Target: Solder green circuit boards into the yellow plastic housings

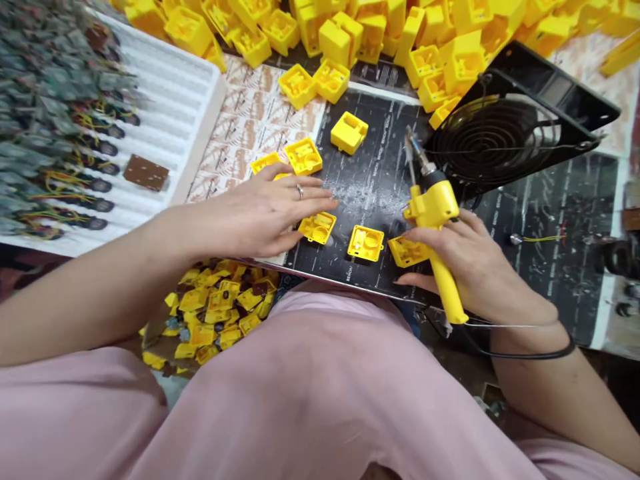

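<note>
My right hand point(470, 260) is wrapped round the handle of a yellow soldering gun point(435, 203), its metal tip pointing up and away from me. The thumb side of that hand is by a small open yellow plastic case point(406, 252). My left hand point(270, 213) lies with fingers spread, palm down, over the mat; a ring is on one finger. Under and beside its fingers are yellow cases, one open case point(320, 227) near the fingertips and another point(304, 157) beyond. Between my hands sits an open yellow case point(366, 243). A further case point(349, 132) lies farther back.
A heap of yellow cases point(340, 37) fills the back. A black fan point(490, 140) stands at right, near a small wired part point(517, 239). At left, a white foam tray point(165, 67) bears wired circuit boards. Below the table edge is a pile of yellow pieces point(215, 307).
</note>
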Tool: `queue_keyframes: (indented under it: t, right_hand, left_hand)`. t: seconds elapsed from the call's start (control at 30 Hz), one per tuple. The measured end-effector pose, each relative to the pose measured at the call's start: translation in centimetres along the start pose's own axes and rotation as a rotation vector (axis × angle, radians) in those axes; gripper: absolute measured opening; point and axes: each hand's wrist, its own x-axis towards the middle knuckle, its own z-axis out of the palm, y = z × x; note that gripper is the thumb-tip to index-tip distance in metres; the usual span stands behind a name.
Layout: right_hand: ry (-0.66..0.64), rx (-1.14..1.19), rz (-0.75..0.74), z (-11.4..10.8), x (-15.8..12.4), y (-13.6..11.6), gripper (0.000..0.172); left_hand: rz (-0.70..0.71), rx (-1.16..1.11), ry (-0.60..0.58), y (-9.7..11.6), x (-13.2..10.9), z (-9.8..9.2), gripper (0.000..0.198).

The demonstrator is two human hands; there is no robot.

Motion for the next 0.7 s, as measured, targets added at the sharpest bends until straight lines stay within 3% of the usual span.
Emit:
queue_keyframes:
  t: [0.13, 0.2, 0.27, 0.37, 0.47, 0.53, 0.63, 0.7]
  right_hand:
    - [-0.014, 0.087, 0.015, 0.8, -0.2, -0.4, 0.022]
    - [0.044, 0.03, 0.063, 1.4, 0.0, -1.0, 0.025]
    - [0.091, -0.016, 0.097, 2.1, 0.2, -1.7, 0.033]
    - [0.13, -0.011, 0.117, 3.0, 0.5, -2.4, 0.042]
    - [0.159, 0.054, 0.107, 3.8, 0.8, -2.7, 0.045]
    - [0.167, 0.097, 0.092, 4.4, 1.1, -2.8, 0.046]
    - [0.159, 0.14, 0.06, 5.3, 1.6, -2.9, 0.042]
    - [0.146, 0.149, 0.044, 5.8, 1.6, -2.8, 0.035]
  left_hand:
    - [-0.017, 0.078, -0.005, 1.0, -0.3, 0.6, 0.053]
    - [-0.121, 0.128, 0.043, 2.3, 0.2, 1.3, 0.048]
    - [-0.206, 0.182, 0.046, 3.7, 0.8, 1.9, 0.056]
    - [-0.213, 0.178, 0.04, 4.4, 0.9, 2.2, 0.071]
    - [-0.274, 0.127, 0.163, 2.6, 0.1, 1.5, 0.065]
    - [-0.288, 0.098, 0.166, 0.6, -0.6, 0.8, 0.055]
    - [-0.173, 0.063, -0.026, -1.4, -1.4, 0.3, 0.063]
    - [-0.109, 0.072, -0.136, -1.6, -2.0, 0.3, 0.067]
